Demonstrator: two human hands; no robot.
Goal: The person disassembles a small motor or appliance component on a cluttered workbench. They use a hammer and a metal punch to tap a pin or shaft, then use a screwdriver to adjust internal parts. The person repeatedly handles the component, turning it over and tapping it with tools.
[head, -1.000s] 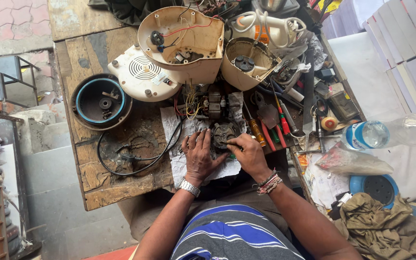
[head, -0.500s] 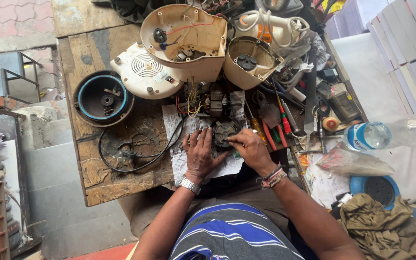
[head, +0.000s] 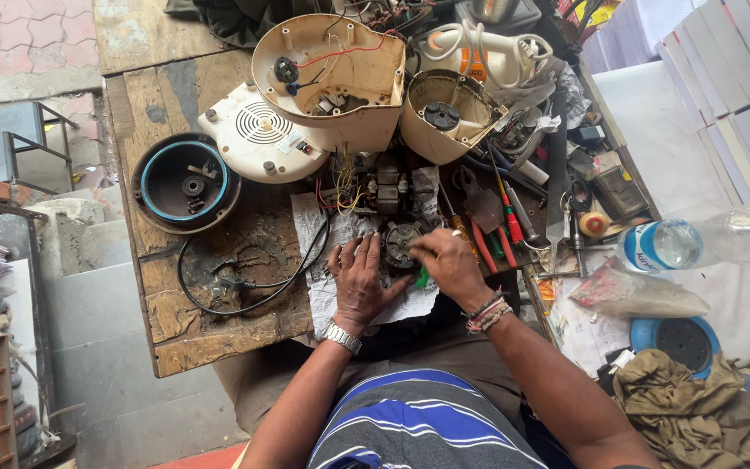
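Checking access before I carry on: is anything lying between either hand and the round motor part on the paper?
Nothing visible does. The left hand rests on the paper with its fingers against the round motor part, and the right hand is already at its right edge. The screwdrivers lie off to the right, clear of both.

A cream appliance shell (head: 332,82), a blue-rimmed black base (head: 186,182), a blue-and-white striped shirt (head: 423,426).

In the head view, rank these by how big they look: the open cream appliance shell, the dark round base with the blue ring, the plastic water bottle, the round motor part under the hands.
1. open cream appliance shell
2. dark round base
3. plastic water bottle, roughly level with the base; unsure
4. round motor part
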